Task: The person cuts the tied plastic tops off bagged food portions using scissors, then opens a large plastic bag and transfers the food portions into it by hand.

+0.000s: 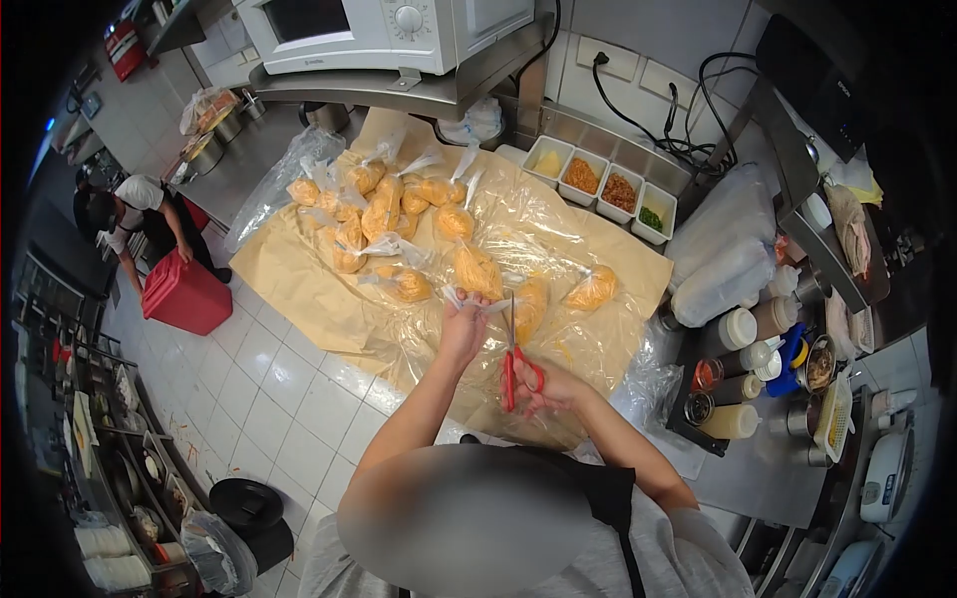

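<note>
My left hand (465, 327) is closed on the twisted top of a clear plastic bag of orange shredded food (477, 269). In my right hand (550, 392) is a pair of red-handled scissors (509, 377), its blades pointing away from me beside the bag's plastic end. Whether the blades are touching the plastic, I cannot tell. Close by lie another filled bag (532, 304) and a knotted one (592, 288) to the right. Several more filled bags (381, 207) are grouped farther back on the brown paper (289, 264), which has clear plastic over part of it.
A microwave (369, 40) stands on a shelf above the back of the table. White tubs of food (581, 177) line the back right. Bottles and jars (736, 329) crowd the right side. At left, a person bends over a red bin (187, 291) on the tiled floor.
</note>
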`<state>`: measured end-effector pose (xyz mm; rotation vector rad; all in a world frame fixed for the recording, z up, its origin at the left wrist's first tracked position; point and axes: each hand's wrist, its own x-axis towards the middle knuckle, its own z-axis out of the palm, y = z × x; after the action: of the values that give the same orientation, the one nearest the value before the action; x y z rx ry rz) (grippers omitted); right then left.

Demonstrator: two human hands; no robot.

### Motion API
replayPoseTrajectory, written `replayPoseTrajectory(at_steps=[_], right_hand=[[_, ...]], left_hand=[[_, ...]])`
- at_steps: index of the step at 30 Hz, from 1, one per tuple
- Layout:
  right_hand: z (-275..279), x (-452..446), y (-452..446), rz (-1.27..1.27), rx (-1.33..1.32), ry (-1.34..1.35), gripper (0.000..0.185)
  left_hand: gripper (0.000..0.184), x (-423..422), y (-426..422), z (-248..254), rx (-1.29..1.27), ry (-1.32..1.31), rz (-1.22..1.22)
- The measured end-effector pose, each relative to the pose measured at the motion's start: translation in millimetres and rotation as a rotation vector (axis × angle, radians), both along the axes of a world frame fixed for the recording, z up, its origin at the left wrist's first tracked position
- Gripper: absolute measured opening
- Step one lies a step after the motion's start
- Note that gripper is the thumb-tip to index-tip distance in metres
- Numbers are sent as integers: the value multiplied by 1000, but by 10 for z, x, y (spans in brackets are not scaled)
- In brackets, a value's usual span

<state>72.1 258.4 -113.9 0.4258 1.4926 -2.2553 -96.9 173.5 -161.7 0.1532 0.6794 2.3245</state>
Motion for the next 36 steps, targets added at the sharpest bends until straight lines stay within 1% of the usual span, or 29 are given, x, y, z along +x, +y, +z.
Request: replayPoseTrajectory(at_steps=[3, 9, 12, 14, 15, 18, 21, 24, 25, 27, 28, 30, 31, 33, 34, 36], right_hand=[[-58, -240, 105, -33, 23, -36, 58], [-51, -354, 52, -168, 205, 14, 43], [-312, -388, 50, -247, 272, 168, 38], [-393, -421, 91, -344, 228, 153, 35], [-333, -438, 85, -392, 205, 146, 34], [-104, -419, 104, -451, 263, 101, 33], [-86, -466, 275, -512, 211, 27, 37], [16, -511, 451, -586, 270, -39, 42], [2, -516, 441, -645, 322, 11, 43], [34, -466, 391, -510, 310, 54, 43], [59, -426, 348, -443, 305, 72, 44], [89, -325, 148, -320, 118, 96, 43], [94, -292, 106, -258, 22, 103, 43], [-140, -283, 256, -208, 77, 27, 44], [-177, -268, 291, -181, 99, -11, 48], [-184, -241, 400, -322, 199, -12, 46]], left_hand=[[29, -29, 13, -9, -29, 22, 0], [28, -56, 18, -16, -71, 3, -11], [24, -54, 34, 2, -29, 31, -16], [20, -43, -13, 41, -88, 39, -63], [18, -59, -43, 71, -119, 43, -87], [11, -313, -149, 6, -197, 112, -227], [15, -201, 44, 427, -900, 1217, 293], [29, -390, 340, 466, -1093, 1582, 151], [33, -470, 469, 403, -1231, 1690, 98], [39, -635, 750, 255, -1511, 1892, -11], [40, -670, 836, 259, -1620, 1876, -82], [41, -712, 980, 270, -1831, 1829, -240], [40, -680, 963, 423, -1828, 1793, -294], [39, -627, 788, 699, -1828, 1715, -418], [39, -614, 651, 737, -1805, 1734, -387], [40, -593, 312, 749, -1763, 1770, -324]])
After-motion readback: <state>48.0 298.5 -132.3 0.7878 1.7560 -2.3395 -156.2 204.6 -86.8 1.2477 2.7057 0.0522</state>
